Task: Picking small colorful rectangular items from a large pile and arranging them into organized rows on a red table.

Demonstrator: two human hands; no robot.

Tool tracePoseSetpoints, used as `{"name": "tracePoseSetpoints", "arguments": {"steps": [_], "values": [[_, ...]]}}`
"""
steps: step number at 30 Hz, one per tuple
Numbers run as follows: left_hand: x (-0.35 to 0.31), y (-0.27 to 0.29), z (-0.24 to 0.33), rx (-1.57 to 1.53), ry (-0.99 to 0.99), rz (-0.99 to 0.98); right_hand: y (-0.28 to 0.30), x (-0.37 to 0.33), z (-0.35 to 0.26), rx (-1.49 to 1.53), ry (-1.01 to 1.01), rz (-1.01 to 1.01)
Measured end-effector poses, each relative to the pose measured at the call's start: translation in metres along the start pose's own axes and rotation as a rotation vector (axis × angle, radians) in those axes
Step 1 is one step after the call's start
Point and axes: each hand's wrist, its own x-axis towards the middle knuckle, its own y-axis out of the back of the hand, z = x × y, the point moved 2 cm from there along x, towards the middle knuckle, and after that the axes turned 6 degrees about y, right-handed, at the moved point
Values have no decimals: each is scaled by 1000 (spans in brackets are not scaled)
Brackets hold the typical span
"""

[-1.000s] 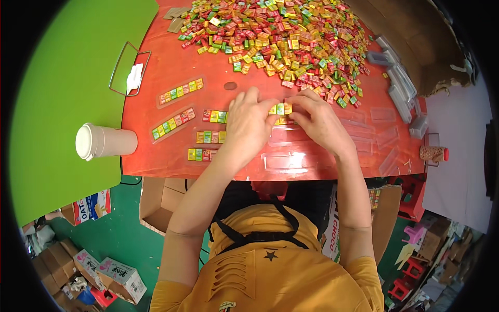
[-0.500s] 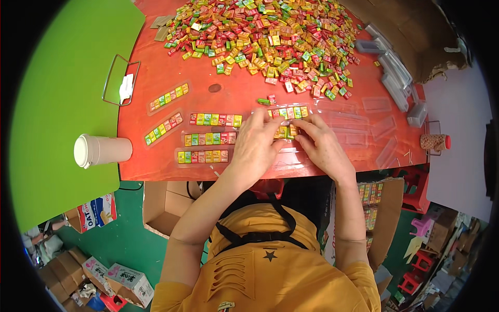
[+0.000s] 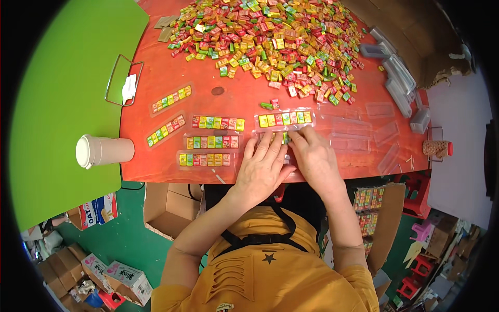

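My left hand [image 3: 262, 171] lies with its fingers stretched out over a clear plastic tray close to the table's near edge, mostly covering it. Beside it, my right hand [image 3: 318, 160] has bent fingers, pinching or pressing a small green-and-yellow candy pack [image 3: 285, 138] at that tray. Just beyond the hands is a clear tray with a row of colourful packs [image 3: 285, 119]. A loose green pack [image 3: 266, 105] and a red one lie past it. To the left, several more filled trays [image 3: 218, 122] rest on the red table [image 3: 228, 96].
A large heap of small packs [image 3: 270, 41] covers the far side. Clear trays [image 3: 351, 136] lie at right, with more stacked trays [image 3: 397, 88] behind. A white lidded cup [image 3: 106, 151] stands at the left edge, a patterned red-capped container [image 3: 436, 148] at the right. Cardboard boxes [image 3: 169, 205] sit below.
My left hand has flattened over the near tray and moved slightly nearer. My right fingers have drawn in closer to it. The filled tray beyond is now uncovered.
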Motion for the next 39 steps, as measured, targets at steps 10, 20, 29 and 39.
{"name": "tracePoseSetpoints", "arguments": {"steps": [10,20,29,39], "values": [[-1,2,-1,25,23,-1,-16,74,1,140,56,177],[-7,-3,-1,-4,26,32,31,31,18,204,-54,-10],[-7,-5,-1,18,38,31,-7,-14,2,-108,41,121],[-5,-3,1,48,26,45,-5,73,19,250,-132,68]]}}
